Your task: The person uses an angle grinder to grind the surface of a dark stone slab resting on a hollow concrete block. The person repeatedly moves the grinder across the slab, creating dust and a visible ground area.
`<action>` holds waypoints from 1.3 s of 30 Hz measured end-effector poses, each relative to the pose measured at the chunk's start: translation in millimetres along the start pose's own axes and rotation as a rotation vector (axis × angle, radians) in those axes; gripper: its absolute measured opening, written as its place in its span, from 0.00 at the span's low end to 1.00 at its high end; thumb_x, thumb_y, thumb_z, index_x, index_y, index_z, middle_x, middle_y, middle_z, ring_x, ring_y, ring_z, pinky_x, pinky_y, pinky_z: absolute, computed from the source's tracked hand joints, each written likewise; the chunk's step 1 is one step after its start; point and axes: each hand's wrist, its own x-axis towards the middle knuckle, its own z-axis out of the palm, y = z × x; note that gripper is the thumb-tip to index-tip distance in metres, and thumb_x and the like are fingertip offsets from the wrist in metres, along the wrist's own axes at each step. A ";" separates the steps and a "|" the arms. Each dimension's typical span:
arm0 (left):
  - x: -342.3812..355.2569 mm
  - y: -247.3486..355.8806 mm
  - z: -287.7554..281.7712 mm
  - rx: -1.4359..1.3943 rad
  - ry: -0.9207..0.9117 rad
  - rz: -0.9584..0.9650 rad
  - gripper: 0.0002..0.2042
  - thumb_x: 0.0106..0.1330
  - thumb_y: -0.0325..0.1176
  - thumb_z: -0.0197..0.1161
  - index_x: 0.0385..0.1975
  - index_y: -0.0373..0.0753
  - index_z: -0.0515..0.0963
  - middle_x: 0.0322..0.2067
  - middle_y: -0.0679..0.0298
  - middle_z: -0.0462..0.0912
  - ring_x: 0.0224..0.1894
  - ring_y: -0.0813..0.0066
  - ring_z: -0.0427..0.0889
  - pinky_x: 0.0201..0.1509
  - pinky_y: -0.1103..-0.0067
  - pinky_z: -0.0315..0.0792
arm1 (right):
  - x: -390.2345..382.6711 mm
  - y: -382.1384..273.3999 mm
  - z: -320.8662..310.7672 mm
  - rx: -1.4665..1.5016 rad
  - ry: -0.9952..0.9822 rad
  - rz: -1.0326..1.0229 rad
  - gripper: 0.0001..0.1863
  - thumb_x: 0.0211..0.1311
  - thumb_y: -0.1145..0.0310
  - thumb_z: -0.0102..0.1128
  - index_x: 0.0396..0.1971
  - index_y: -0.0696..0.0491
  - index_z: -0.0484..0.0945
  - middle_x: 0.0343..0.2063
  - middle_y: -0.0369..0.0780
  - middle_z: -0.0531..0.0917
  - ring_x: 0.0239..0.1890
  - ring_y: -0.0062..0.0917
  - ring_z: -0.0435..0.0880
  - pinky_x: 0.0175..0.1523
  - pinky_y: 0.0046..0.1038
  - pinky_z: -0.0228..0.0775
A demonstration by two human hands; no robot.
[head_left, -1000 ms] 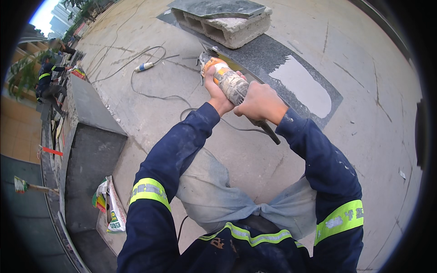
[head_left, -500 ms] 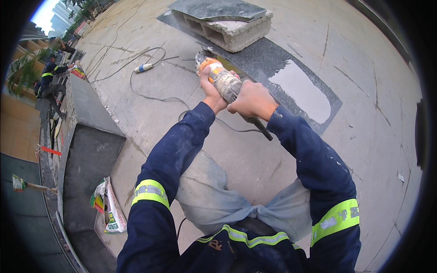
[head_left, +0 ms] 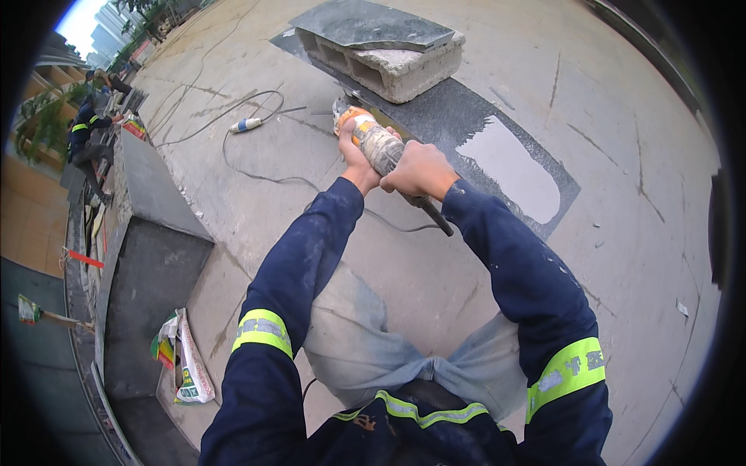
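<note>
An orange and grey angle grinder (head_left: 373,142), dusty all over, is held in both of my hands. My left hand (head_left: 357,155) wraps round its front body from the left, near the head. Farther back, my right hand (head_left: 420,168) is closed round the rear grip, where a dark cable sleeve comes out. The grinder's head sits at the near edge of a dark grey stone slab (head_left: 458,116) on the ground. A white patch (head_left: 517,167) covers part of that slab. The grinder's disc is hard to make out, so I cannot tell whether it touches the stone.
A hollow concrete block (head_left: 408,71) stands on the slab, with another dark stone piece (head_left: 373,22) on top. A cable with a blue and white connector (head_left: 246,125) lies to the left. Beyond a dark stone ledge (head_left: 155,295) with a torn bag (head_left: 186,361), a person (head_left: 87,136) works.
The grinder and both my hands have shifted slightly left and toward the far side. My right arm has moved a little left; my hold on the tool is the same.
</note>
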 end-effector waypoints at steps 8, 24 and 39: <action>-10.6 -6.0 2.0 -0.082 -0.047 -0.080 0.30 0.53 0.59 0.58 0.40 0.36 0.64 0.33 0.55 0.73 0.36 0.58 0.76 0.40 0.65 0.76 | -15.2 2.9 1.1 -0.051 0.042 -0.017 0.33 0.35 0.56 0.69 0.42 0.62 0.76 0.40 0.50 0.82 0.44 0.38 0.84 0.49 0.28 0.76; -44.9 -23.9 20.6 -0.072 -0.031 -0.137 0.30 0.52 0.60 0.58 0.40 0.37 0.66 0.33 0.56 0.73 0.37 0.61 0.76 0.42 0.67 0.76 | -48.7 12.6 -2.5 -0.068 0.053 -0.020 0.32 0.35 0.56 0.69 0.42 0.63 0.76 0.39 0.50 0.83 0.42 0.38 0.85 0.47 0.28 0.77; -57.6 -39.0 26.5 -0.091 -0.006 -0.140 0.30 0.52 0.60 0.57 0.39 0.37 0.66 0.33 0.57 0.73 0.37 0.61 0.76 0.42 0.68 0.76 | -66.9 19.2 -4.8 -0.099 0.042 -0.007 0.33 0.37 0.54 0.71 0.40 0.64 0.76 0.36 0.50 0.84 0.40 0.39 0.86 0.46 0.29 0.78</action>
